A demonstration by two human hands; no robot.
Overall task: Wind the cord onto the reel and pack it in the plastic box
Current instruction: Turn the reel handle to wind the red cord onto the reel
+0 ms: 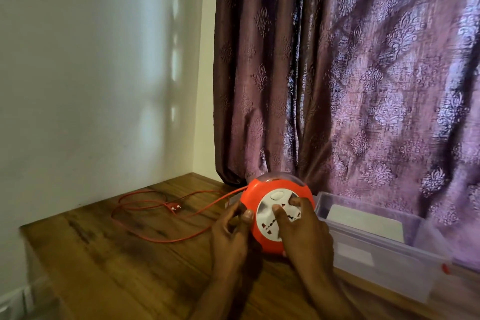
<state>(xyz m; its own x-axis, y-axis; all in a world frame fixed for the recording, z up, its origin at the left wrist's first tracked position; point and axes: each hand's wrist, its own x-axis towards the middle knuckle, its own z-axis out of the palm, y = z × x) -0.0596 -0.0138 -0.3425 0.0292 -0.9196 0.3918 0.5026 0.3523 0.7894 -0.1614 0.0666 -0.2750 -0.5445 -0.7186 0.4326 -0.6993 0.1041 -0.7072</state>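
Note:
A round red reel with a white socket face stands on edge on the wooden table. My left hand grips its left rim, thumb on the front edge. My right hand holds its right side, with fingers curled onto the white face. The red cord runs out from the reel's left and lies in loose loops on the table, ending in a red plug. The clear plastic box sits open just right of the reel.
A white wall rises behind the table's left part, and a purple patterned curtain hangs behind the reel and box. The table's left edge drops off near the wall. White paper lies inside the box.

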